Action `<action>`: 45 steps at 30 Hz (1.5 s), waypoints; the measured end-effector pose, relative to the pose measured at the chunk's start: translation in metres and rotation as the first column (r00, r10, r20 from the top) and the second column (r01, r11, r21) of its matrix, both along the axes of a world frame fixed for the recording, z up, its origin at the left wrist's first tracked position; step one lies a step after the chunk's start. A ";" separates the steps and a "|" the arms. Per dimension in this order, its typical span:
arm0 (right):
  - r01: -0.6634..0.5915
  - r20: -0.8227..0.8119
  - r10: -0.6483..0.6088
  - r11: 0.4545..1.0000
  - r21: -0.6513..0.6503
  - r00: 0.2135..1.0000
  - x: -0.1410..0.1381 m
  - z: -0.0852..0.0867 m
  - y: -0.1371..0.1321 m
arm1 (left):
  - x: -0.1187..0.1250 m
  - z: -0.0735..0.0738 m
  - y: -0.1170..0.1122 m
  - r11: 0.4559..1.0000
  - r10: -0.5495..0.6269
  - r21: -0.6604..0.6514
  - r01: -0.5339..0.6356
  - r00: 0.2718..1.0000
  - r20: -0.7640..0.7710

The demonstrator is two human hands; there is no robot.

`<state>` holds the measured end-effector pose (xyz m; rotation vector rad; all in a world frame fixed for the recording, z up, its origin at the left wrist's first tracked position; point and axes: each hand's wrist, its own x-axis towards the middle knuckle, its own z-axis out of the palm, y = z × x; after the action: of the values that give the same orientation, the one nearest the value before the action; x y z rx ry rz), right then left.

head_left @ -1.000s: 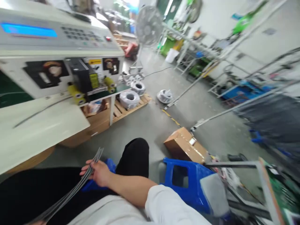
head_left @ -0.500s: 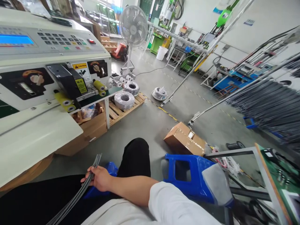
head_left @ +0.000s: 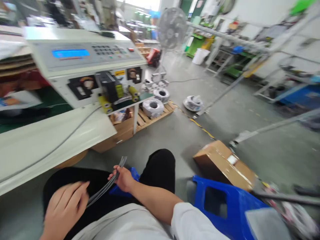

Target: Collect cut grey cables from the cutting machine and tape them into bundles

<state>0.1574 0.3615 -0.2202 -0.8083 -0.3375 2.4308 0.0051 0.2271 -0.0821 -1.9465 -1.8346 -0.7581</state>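
Observation:
In the lower middle, my right hand [head_left: 123,178] is closed around a bundle of grey cables [head_left: 103,190] whose cut ends stick up past the fingers. The bundle curves down to the left across my black trousers. My left hand [head_left: 66,206], blurred by motion, is at the lower left with its fingers loosely stretched out and nothing visible in them. It covers the lower part of the bundle. On the white machine's feed table, one long grey cable [head_left: 67,136] runs from the yellow rollers [head_left: 105,103] toward the left edge.
The white wire machine [head_left: 87,68] with keypad and blue display stands at the left. Wrapped cable coils [head_left: 153,108] sit on a wooden pallet beyond it. To my right are a blue plastic stool [head_left: 200,193] and a cardboard box [head_left: 225,163]. A fan [head_left: 172,28] stands behind.
My left hand has come into view at the lower left. The view has turned left, so the machine appears further right. A long cable now shows on the feed table.

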 end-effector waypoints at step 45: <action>-0.068 0.035 0.067 0.997 0.040 0.997 -0.005 0.018 -0.003 | -0.024 0.004 -0.066 0.936 0.215 -0.241 -0.256 0.959 -0.184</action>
<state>0.1521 0.3580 -0.2023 -0.8333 -0.4333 2.4664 -0.0193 0.1615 -0.0779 -1.8266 -2.1079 -0.2909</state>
